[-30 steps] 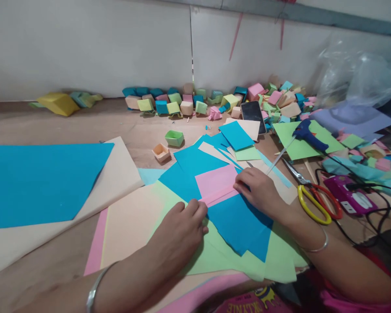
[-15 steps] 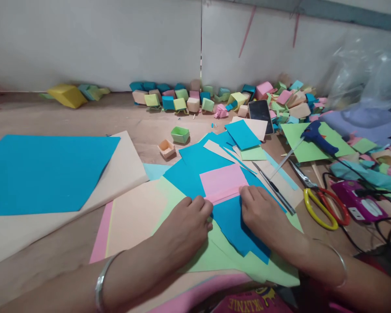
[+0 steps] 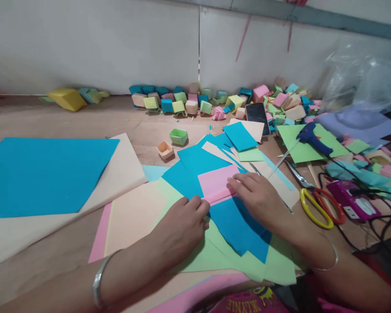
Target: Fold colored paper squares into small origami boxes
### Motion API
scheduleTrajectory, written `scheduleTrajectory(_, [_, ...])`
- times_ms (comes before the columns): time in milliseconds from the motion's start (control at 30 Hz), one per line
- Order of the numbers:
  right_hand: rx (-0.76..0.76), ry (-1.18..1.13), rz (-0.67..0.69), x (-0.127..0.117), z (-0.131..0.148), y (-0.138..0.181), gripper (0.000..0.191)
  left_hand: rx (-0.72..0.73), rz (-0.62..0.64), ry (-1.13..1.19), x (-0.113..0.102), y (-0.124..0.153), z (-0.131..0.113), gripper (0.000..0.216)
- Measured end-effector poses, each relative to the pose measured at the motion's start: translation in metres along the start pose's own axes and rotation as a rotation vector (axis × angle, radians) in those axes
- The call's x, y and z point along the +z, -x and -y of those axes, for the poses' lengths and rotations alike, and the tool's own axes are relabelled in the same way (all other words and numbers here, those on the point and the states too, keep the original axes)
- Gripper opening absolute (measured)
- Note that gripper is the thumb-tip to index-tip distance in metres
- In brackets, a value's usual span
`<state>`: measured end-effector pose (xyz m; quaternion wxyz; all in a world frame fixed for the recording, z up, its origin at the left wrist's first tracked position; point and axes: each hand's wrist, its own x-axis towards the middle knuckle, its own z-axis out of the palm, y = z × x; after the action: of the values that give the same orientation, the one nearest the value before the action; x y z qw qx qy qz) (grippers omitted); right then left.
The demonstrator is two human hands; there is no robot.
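Note:
A small pink paper (image 3: 215, 180) with a folded strip along its near edge lies on blue sheets (image 3: 237, 226) in the middle of the table. My left hand (image 3: 185, 228) is closed on the left end of that fold, its fingertips partly hidden. From the right, my right hand (image 3: 259, 198) lies over the paper's right end with its fingers stretched out and touching it; the thumb is hidden. A craft knife (image 3: 256, 168) shows its blade end just past my right hand, which covers most of its handle.
Scissors (image 3: 316, 200), a blue glue gun (image 3: 313, 138) and a purple power socket (image 3: 353, 200) with black cables lie to the right. Two small paper boxes, green (image 3: 178, 137) and peach (image 3: 165, 150), stand beyond the sheets. Folded paper pieces (image 3: 167, 105) and a phone (image 3: 258, 117) line the wall.
My right hand has shifted from pinching the fold's right end to lying over the pink paper, fingers reaching farther left and up. My left hand stays at the left end.

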<state>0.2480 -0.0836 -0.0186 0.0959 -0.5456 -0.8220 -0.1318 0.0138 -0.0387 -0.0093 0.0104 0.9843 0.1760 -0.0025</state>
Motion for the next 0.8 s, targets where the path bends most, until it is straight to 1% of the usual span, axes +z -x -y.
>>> scheduleTrajectory(67, [0.001, -0.055, 0.039, 0.008, -0.002, 0.000, 0.026, -0.054, -0.030, 0.036, 0.001, 0.000, 0.002, 0.023])
scheduleTrajectory(100, [0.022, -0.087, 0.052, 0.010, -0.003, 0.000, 0.022, -0.107, -0.067, 0.071, 0.001, -0.001, 0.005, 0.023])
scheduleTrajectory(167, [0.075, -0.183, 0.053, 0.011, -0.006, 0.000, 0.015, -0.233, -0.174, 0.176, 0.003, -0.002, 0.012, 0.022])
scheduleTrajectory(233, [0.120, -0.311, 0.045, 0.007, -0.009, 0.001, 0.015, -0.316, -0.287, 0.287, 0.003, -0.004, 0.021, 0.021])
scheduleTrajectory(267, [0.139, -0.378, 0.037, 0.005, -0.009, 0.001, 0.015, -0.337, -0.330, 0.337, 0.003, -0.005, 0.025, 0.027])
scheduleTrajectory(300, [0.152, -0.442, 0.028, 0.003, -0.010, 0.001, 0.014, -0.345, -0.362, 0.383, 0.002, -0.006, 0.028, 0.038])
scheduleTrajectory(367, [0.162, -0.555, 0.021, -0.001, -0.008, 0.001, 0.012, -0.348, -0.393, 0.507, 0.000, -0.008, 0.031, 0.066])
scheduleTrajectory(400, [0.162, -0.603, 0.027, -0.002, -0.007, 0.001, 0.011, -0.357, -0.392, 0.593, 0.000, -0.009, 0.031, 0.074])
scheduleTrajectory(433, [0.162, -0.648, 0.041, -0.002, -0.005, 0.002, 0.011, -0.374, -0.387, 0.691, -0.001, -0.010, 0.030, 0.072])
scheduleTrajectory(467, [0.167, -0.691, 0.059, -0.003, -0.002, 0.002, 0.010, -0.403, -0.373, 0.797, -0.002, -0.011, 0.028, 0.061])
scheduleTrajectory(567, [0.223, -0.785, 0.124, -0.004, 0.003, 0.003, 0.009, -0.554, -0.323, 1.116, -0.004, -0.013, 0.023, 0.016])
scheduleTrajectory(600, [0.240, -0.808, 0.154, -0.005, 0.005, 0.003, 0.011, -0.608, -0.309, 1.205, -0.005, -0.013, 0.022, 0.011])
scheduleTrajectory(700, [0.240, -0.862, 0.250, -0.006, 0.007, 0.004, 0.019, -0.716, -0.284, 1.375, -0.009, -0.013, 0.023, 0.015])
scheduleTrajectory(800, [0.217, -0.864, 0.298, -0.007, 0.008, 0.003, 0.023, -0.750, -0.286, 1.433, -0.013, -0.013, 0.026, 0.020])
